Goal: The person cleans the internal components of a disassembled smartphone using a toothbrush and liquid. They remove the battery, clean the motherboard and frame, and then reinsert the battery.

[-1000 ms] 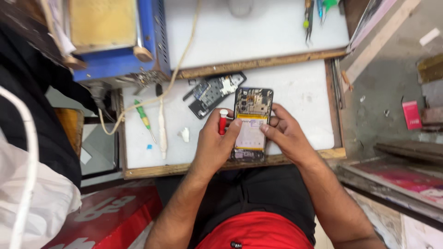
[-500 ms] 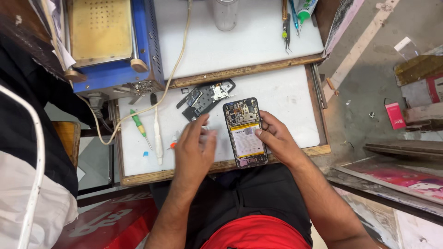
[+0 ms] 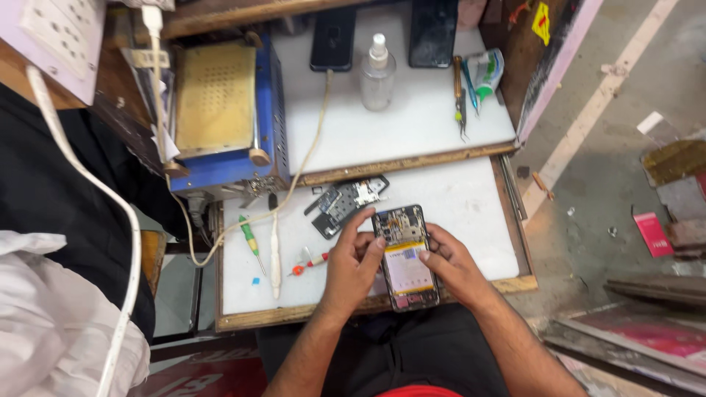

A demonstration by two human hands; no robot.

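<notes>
An opened phone [image 3: 404, 257] with its back off lies at the front edge of a white pull-out tray [image 3: 471, 206], showing a yellow-and-white battery and a circuit board. My left hand [image 3: 353, 265] grips its left side, fingers curled over the board end. My right hand [image 3: 448, 265] holds the right side with the thumb resting on the battery. A dark removed inner cover [image 3: 344, 204] lies just beyond the phone. A small red-handled tool [image 3: 309, 263] sits left of my left hand.
A green-handled screwdriver [image 3: 250, 239] and a white cable [image 3: 275, 250] lie on the tray's left. Behind are a blue heating machine with a brass plate [image 3: 217, 110], a spray bottle [image 3: 377, 73], two dark phones [image 3: 332, 37], tweezers [image 3: 459, 99] and a tube [image 3: 482, 73]. Bare floor lies to the right.
My left hand has come back onto the phone's left side after lifting off it. The view has tilted up, showing more of the back shelf.
</notes>
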